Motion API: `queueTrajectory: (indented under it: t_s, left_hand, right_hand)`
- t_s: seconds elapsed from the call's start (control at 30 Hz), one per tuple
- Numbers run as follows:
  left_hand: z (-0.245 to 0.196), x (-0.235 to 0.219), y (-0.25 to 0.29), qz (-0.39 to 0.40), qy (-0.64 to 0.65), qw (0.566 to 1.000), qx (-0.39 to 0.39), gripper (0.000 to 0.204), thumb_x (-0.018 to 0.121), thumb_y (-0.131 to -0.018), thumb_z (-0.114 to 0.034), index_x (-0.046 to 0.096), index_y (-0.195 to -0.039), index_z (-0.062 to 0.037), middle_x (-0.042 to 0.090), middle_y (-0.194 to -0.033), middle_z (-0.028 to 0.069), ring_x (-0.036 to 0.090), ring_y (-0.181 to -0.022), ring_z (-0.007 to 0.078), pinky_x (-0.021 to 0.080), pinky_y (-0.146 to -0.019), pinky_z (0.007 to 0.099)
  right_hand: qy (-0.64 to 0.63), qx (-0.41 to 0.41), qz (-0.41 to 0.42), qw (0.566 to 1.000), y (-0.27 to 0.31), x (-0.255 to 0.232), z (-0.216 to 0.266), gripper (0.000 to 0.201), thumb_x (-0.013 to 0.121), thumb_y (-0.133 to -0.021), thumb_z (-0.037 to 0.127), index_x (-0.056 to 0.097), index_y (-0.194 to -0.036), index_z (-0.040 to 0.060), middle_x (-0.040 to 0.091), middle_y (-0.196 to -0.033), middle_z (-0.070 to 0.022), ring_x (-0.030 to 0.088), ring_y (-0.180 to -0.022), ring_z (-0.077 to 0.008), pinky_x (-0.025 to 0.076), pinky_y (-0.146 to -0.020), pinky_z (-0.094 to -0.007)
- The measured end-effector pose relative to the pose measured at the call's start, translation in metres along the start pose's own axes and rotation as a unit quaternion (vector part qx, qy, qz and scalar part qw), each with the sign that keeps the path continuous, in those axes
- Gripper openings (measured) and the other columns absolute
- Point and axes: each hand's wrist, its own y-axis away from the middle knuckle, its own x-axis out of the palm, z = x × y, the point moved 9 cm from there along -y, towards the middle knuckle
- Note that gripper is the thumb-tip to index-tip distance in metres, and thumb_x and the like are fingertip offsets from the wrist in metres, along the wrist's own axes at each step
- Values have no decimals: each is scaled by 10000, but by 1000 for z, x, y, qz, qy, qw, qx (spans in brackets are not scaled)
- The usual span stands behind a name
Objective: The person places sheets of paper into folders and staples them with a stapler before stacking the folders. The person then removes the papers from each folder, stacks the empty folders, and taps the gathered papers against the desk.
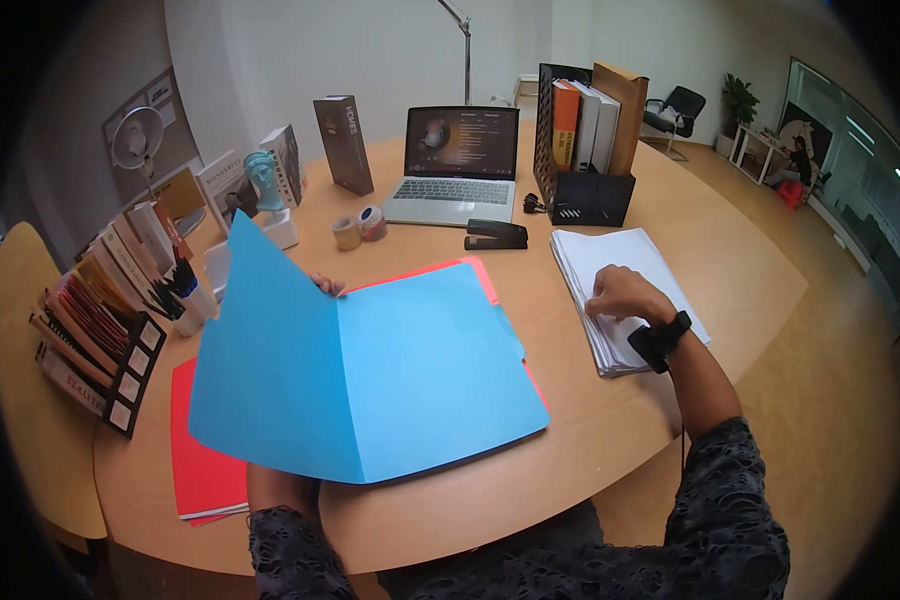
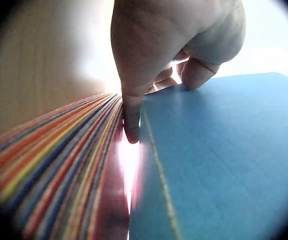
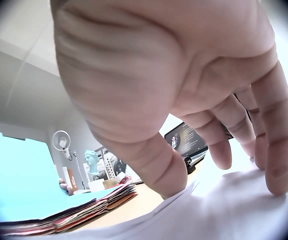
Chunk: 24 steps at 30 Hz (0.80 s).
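A blue folder [image 1: 435, 365] lies spread wide over a stack of multicoloured folders [image 2: 59, 165]. My left hand [image 1: 327, 285] holds its raised left cover from behind; in the head view only the fingertips show past the fold. The left wrist view has one finger of that hand [image 2: 179, 45] pointing down between the stack and the blue cover. At the right lies a thick stack of white paper [image 1: 660, 260]. My right hand [image 1: 627, 293] bends over it, fingertips on the top sheet and thumb at the left edge, its tip hidden behind raised paper.
A red folder [image 1: 195, 440] sits at the lower left. Behind are a black stapler [image 1: 496, 235], tape rolls [image 1: 347, 233], a laptop [image 1: 460, 160] and a black file holder [image 1: 590, 198] with books. A bust [image 1: 263, 180], a pen cup [image 1: 200, 300] and a book rack [image 1: 135, 375] line the left side.
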Motion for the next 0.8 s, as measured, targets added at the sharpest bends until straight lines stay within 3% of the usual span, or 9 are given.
queueTrajectory:
  t_s: [0.13, 0.4, 0.47, 0.53, 0.67, 0.73, 0.8]
  left_hand:
    - [-1, 10, -3, 19, 18, 1000, 3, 531, 580, -911, -294, 443, -1320, 16, 525, -1211, 128, 440, -1202, 289, 311, -1072, 414]
    - [-12, 16, -7, 50, 50, 997, 16, 519, 582, -915, -309, 457, -1304, 11, 529, -1192, 122, 443, -1190, 288, 310, -1070, 421]
    - [-11, 13, -10, 34, 10, 999, 8, 462, 575, -924, -392, 506, -1200, -28, 531, -1104, 102, 433, -1165, 288, 288, -1055, 457]
    - [-10, 14, -10, 42, 21, 999, 16, 467, 574, -925, -386, 503, -1212, -25, 531, -1116, 102, 424, -1173, 290, 284, -1059, 452]
    - [-15, 18, -9, 67, 0, 996, 56, 479, 572, -926, -385, 499, -1228, -20, 535, -1119, 102, 416, -1174, 292, 287, -1056, 448]
    - [-12, 17, -9, 57, 18, 996, 62, 474, 570, -927, -385, 505, -1223, -20, 539, -1111, 102, 426, -1164, 292, 294, -1053, 449]
    - [-12, 16, -10, 48, 36, 996, 67, 469, 568, -928, -385, 511, -1218, -20, 542, -1103, 103, 436, -1155, 292, 301, -1049, 450]
  right_hand:
    - [95, 14, -1, 995, -6, 4, 5, 229, 606, -671, 86, 651, -805, -93, 672, -844, -291, 698, -743, -361, 562, -663, -405]
    - [107, 3, -24, 994, -12, 8, 3, 229, 593, -652, 52, 670, -827, -74, 675, -872, -292, 681, -835, -413, 544, -745, -432]
    - [95, 7, -21, 995, -11, 7, 2, 243, 595, -649, 51, 673, -841, -76, 673, -873, -294, 680, -831, -418, 543, -746, -433]
    - [81, 13, -29, 996, -11, 5, -1, 223, 646, -702, 98, 689, -831, -79, 689, -773, -223, 697, -720, -281, 558, -651, -374]
    - [-59, 29, 6, 998, -10, 2, -16, 220, 620, -715, 66, 681, -860, -88, 690, -785, -211, 703, -776, -300, 567, -632, -371]
    - [-145, 5, 5, 989, -12, 1, -22, 232, 656, -753, 127, 681, -838, -87, 653, -719, -124, 647, -625, -208, 578, -640, -308]
    - [-156, 13, -5, 988, -13, 1, -29, 216, 642, -756, 122, 674, -823, -80, 648, -718, -125, 638, -629, -201, 564, -617, -309]
